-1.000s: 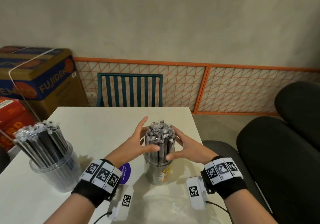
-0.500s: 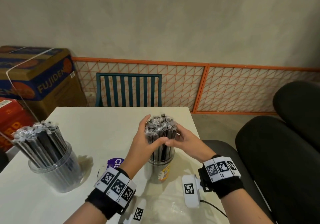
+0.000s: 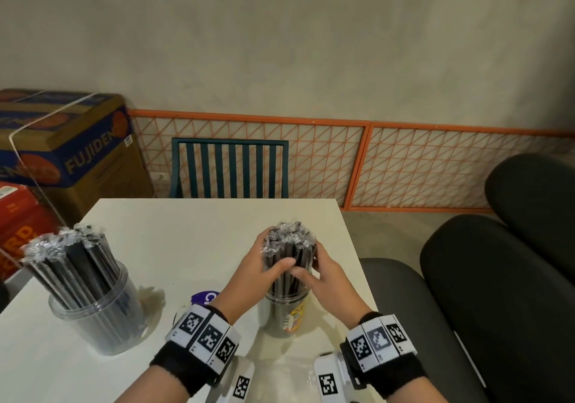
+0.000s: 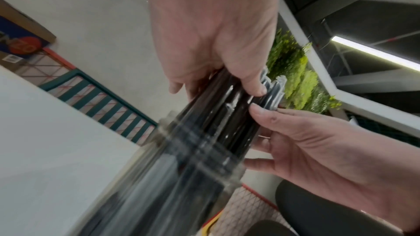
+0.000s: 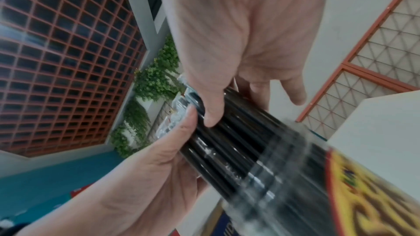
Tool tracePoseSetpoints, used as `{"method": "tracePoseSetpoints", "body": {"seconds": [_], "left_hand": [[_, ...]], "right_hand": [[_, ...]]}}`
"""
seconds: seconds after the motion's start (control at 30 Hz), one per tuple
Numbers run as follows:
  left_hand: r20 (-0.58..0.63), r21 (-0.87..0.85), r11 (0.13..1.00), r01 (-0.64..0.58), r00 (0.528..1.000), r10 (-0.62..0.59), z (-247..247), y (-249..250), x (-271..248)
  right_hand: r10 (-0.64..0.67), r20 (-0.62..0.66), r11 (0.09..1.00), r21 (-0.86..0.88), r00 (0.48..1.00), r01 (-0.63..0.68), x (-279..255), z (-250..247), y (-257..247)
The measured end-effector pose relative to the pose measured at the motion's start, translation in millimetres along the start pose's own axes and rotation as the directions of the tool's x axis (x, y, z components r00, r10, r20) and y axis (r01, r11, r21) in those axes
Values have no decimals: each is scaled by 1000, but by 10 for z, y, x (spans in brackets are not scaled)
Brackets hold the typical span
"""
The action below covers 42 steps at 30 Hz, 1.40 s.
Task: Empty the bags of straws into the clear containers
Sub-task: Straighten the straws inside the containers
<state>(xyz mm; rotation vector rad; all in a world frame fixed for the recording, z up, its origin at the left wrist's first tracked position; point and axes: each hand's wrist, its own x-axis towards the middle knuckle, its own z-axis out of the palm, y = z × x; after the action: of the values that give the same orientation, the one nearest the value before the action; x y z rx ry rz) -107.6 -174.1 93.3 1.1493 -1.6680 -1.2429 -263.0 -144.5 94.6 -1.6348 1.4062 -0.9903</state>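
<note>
Where the two wrists come up from the near edge of the table (image 3: 193, 225), both hands meet around one bundle of black straws (image 3: 291, 247) standing upright in a clear container (image 3: 281, 315). The left hand (image 3: 258, 270) wraps the bundle from its own side, thumb laid across the near face and fingers curled round the far side. The right hand (image 3: 325, 273) clasps it from the other side, its thumb tip just beside the left thumb; the wrist views show the same grasp, left hand (image 4: 211, 30) and right hand (image 5: 245, 30) each with the thumb pressed on the dark stems. Below the fingers the container shows a yellow label (image 3: 295, 318) on its near right side, and just left of the left wrist a purple round piece (image 3: 207, 298) lies on the table. The crinkled clear wrapper ends of the straws rise above the fingertips.

Well apart to the left of the left hand stands a second clear container (image 3: 99, 315), its straws (image 3: 70, 262) leaning left. Beyond the fingers, past the table's far edge, a teal slatted chair (image 3: 230, 169) stands before an orange mesh panel (image 3: 404, 166); cardboard boxes (image 3: 68, 150) sit far left, dark cushions (image 3: 504, 278) to the right.
</note>
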Motion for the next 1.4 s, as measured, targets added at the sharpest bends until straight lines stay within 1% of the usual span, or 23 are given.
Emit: {"method": "tracePoseSetpoints", "body": {"seconds": [0.07, 0.13, 0.17, 0.23, 0.27, 0.3, 0.4, 0.47, 0.6, 0.67, 0.73, 0.8, 0.87, 0.93, 1.03, 1.1, 1.23, 1.3, 1.4], "left_hand": [[-6, 6, 999, -38, 999, 38, -5, 73, -5], [16, 2, 999, -45, 999, 45, -15, 94, -28], [34, 15, 999, -36, 999, 36, -21, 70, -40], [61, 86, 996, 17, 998, -22, -37, 11, -81], [57, 100, 994, 39, 997, -45, -48, 1, -109], [48, 102, 993, 51, 997, -56, -61, -23, -124], [46, 75, 995, 72, 996, -75, -89, -63, -120], [62, 36, 998, 61, 996, -63, -91, -59, -79], [119, -108, 990, 92, 990, -79, -63, -72, 37], [104, -135, 988, 76, 993, -62, -17, -59, 76], [48, -123, 991, 56, 998, -51, 14, -12, 99], [2, -137, 991, 10, 1000, -10, 9, 68, 93], [10, -143, 990, -10, 1000, 11, -16, 104, 71], [32, -60, 998, 8, 999, -6, -54, 91, 21], [11, 31, 999, 29, 1000, -29, -121, 1, -48], [0, 47, 998, 36, 999, -36, -151, -80, -63], [26, 33, 998, 50, 998, -51, -144, -112, -52], [47, 22, 998, 61, 997, -62, -134, -116, -41], [118, -8, 997, 73, 990, -72, -119, -131, -7]], "right_hand": [[-37, -35, 999, -26, 999, 36, 22, -55, -69], [-48, -29, 997, -60, 998, 46, 33, -84, -81], [-25, -10, 996, -81, 1000, 25, 30, -86, -51], [91, 31, 989, -122, 995, -87, -13, -80, 23], [142, 36, 983, -123, 989, -137, -46, -74, 53], [164, 33, 982, -105, 986, -160, -78, -64, 73], [157, 10, 987, -50, 988, -156, -155, 11, 78], [159, 3, 986, -41, 987, -159, -163, 103, 69], [166, -56, 985, -41, 985, -168, -86, 269, 71], [173, -77, 984, -38, 982, -177, -38, 307, 33], [163, -89, 987, 22, 983, -162, -10, 284, -29], [141, -71, 988, 66, 987, -136, -4, 189, -121], [139, -31, 989, 58, 990, -137, -4, 86, -146], [141, -10, 988, 60, 990, -140, -34, 23, -84], [173, -28, 981, 94, 985, -170, -150, 12, 8], [188, -55, 978, 104, 981, -182, -212, 44, 64], [152, -75, 988, 17, 986, -152, -281, 166, 83], [148, -87, 989, 6, 985, -148, -283, 230, 62], [161, -139, 987, -5, 977, -164, -227, 321, 46]]}}
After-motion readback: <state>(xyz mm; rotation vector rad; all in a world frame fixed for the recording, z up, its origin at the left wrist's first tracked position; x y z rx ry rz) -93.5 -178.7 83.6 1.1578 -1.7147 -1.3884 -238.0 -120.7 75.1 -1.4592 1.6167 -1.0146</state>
